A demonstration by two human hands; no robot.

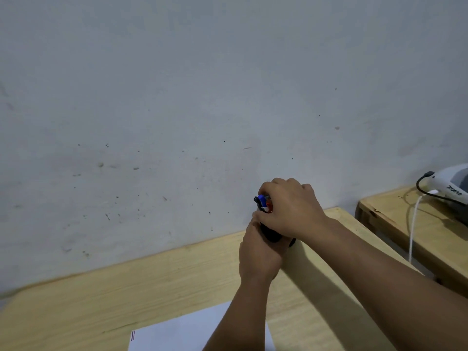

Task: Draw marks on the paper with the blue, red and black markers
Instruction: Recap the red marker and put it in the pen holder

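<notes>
Two bare forearms reach in from about 5 o'clock, crossing over a white sheet of paper (182,330) that lies at the near edge of the pale wooden tabletop (126,287). Short red and blue strokes sit at the paper's left corner, toward 7 o'clock. Up near the grey wall (177,97), just right of centre, both hands meet around a dark pen holder (272,234) that stands on the tabletop close to the wall.

Left hand (258,257) is at the lower side, its fingers curled round the body of the holder, gripping it. Right hand (291,209) comes down over the top, fingers bent and closed on the bunch of markers that stick out of the holder; which marker it actually pinches I cannot tell. Blue marker (260,199) shows its cap at 9 o'clock from the right knuckles, just beside the fingertips. Red marker (269,206) peeks out right under those fingers, touching them or nearly so. A black cap edge shows left of the blue one.

Far at 3 o'clock a second wooden table (395,219) carries a white device (450,183) with a black cable and a white cable (413,224) hanging over the edge
</notes>
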